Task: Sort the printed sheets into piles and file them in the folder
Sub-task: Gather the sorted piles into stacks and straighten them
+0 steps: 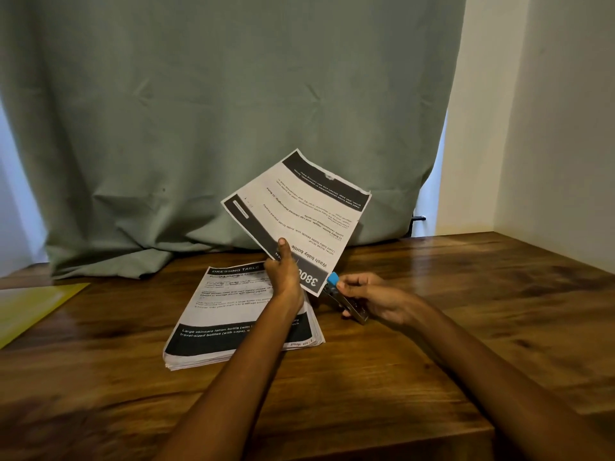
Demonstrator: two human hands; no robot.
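My left hand (284,274) pinches the lower edge of a printed sheet set (299,214) headed "Wash baby bottle" and holds it tilted up above the table. My right hand (369,297) grips a metal stapler (346,301) with a blue tip, whose nose sits at the sheets' lower right corner. A stack of printed sheets (229,314) lies flat on the wooden table (432,327) under my left forearm, its top page headed "Dressing table". A yellow folder (33,307) lies at the table's left edge.
A grey-green cloth (216,111) hangs behind the table and bunches onto its back edge. A white wall (549,128) closes the right side. The table's front edge (399,437) runs close below my arms.
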